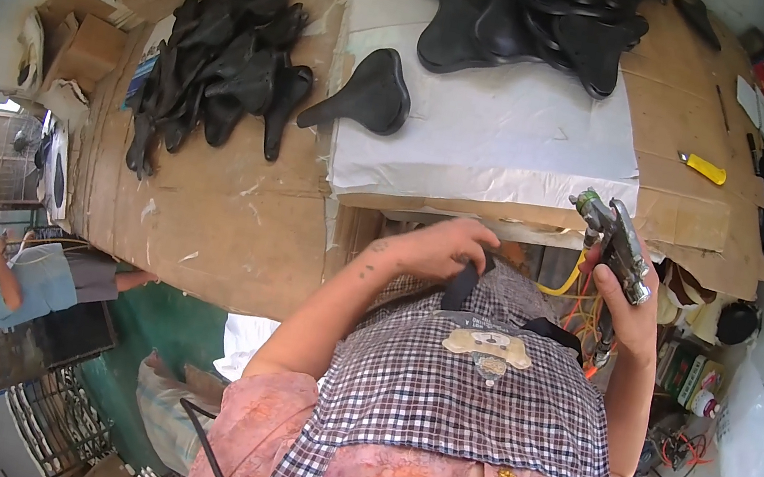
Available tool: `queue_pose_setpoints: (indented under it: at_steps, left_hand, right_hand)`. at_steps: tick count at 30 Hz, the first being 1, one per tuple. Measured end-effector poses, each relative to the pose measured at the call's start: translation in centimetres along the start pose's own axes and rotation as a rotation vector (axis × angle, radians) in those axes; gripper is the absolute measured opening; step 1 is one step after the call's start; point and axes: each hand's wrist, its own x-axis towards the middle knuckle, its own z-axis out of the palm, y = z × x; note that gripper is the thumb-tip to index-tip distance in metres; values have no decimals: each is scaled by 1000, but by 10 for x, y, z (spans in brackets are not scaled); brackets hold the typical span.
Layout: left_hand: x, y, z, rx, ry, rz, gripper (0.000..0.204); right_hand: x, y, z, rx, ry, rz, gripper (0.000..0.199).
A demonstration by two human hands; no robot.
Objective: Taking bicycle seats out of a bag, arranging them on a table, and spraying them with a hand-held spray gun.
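Note:
My right hand (630, 305) is wrapped round a metal spray gun (624, 254) with a green-stained end, held up at the table's front edge. Over my lap, my left hand (449, 248) has its fingers curled at the top of a narrow black piece (461, 290); the fingertips are partly hidden. Whether that piece is a strap or part of something larger, I cannot tell. On the table beyond my left hand, a single black bicycle saddle (372, 95) lies apart from a heap of black saddles (230, 61) on the left and another black pile (525, 15) at the back.
White sheeting (489, 140) and brown cardboard (221, 232) cover the table. A yellow utility knife (703, 168) lies on the right side. Below the table edge hangs a yellow hose (560, 287) among orange lines. Another person (31, 281) stands far left, with hands raised near a hose.

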Motion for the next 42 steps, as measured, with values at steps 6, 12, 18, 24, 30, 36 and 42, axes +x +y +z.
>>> queue_pose_setpoints:
  at_steps: [6,12,18,24,30,36,42]
  left_hand:
    - [-62,56,-73,47,52,-161,19]
    - [-108,58,-21,-630,-227,-435,20]
    - [-85,2,39,289,277,-552,24]
    - [-54,-40,49,600,692,-598,12]
    - [-41,-57,-7,-143,-121,-481,40]
    - [-13,-171,-65,-1808,934,-418,47]
    - [-43,-244,-181,-2070,1935,405,31]
  right_hand:
    - [-3,8,-2,12,33,-16,57]
    - [-9,19,1,-11,32,-19,57]
    - [-3,22,5,-5,4,-5,56]
    - [6,23,20,2,-9,22,63]
    - [21,22,15,-33,22,-14,61]
    - [44,-6,11,-12,47,-42,60]
    - [79,-36,12,-45,132,-65,56]
